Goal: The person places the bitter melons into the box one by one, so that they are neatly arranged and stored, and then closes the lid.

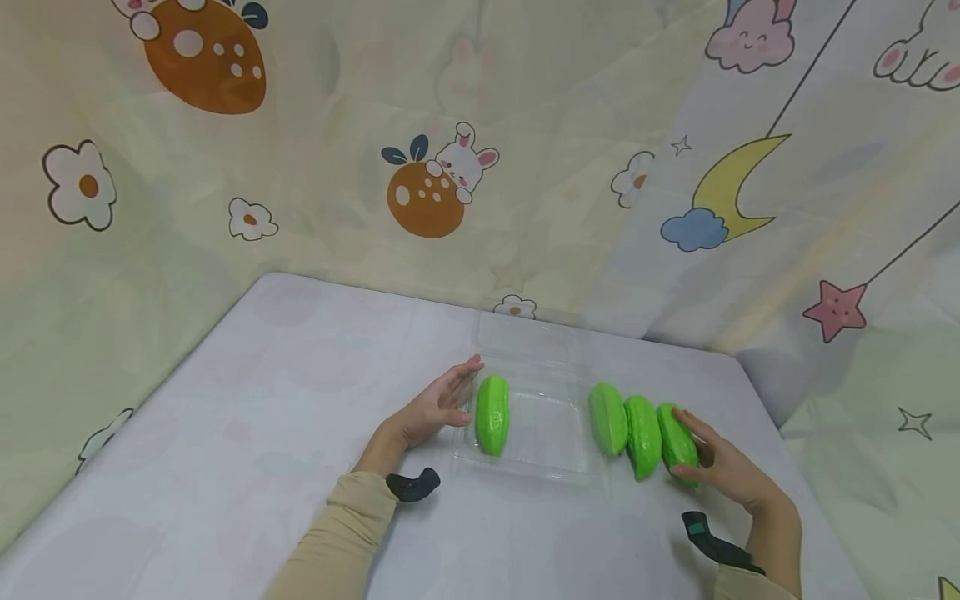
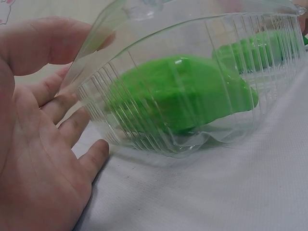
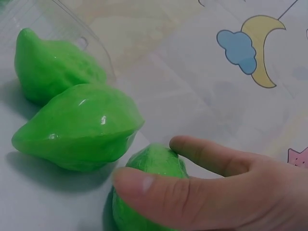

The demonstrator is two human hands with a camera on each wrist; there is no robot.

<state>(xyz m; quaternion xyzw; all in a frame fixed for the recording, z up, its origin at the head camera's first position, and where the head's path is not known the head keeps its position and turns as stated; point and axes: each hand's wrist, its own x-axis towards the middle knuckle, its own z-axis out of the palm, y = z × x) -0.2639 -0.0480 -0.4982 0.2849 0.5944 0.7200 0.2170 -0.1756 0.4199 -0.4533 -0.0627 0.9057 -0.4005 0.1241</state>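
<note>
A clear plastic clamshell box (image 1: 551, 433) stands on the table with its lid (image 1: 528, 342) folded back. One glossy, lumpy green gourd (image 1: 492, 417) lies along the box's left side. My left hand (image 1: 431, 410) is at the left wall, fingers spread loosely and palm facing the box; in the left wrist view its fingertips (image 2: 98, 149) are right by the ribbed plastic. Right of the box, three more gourds lie in a row. My right hand (image 1: 723, 467) holds the rightmost gourd (image 1: 675, 437), thumb (image 3: 139, 185) on one side and fingers on the other.
The other two gourds, one beside the box (image 1: 607, 418) and one in the middle (image 1: 642, 435), lie close together. A white cloth covers the table (image 1: 300, 375). Cartoon-printed curtains (image 1: 337, 167) hang behind it. Dark straps (image 1: 412, 485) are on both wrists.
</note>
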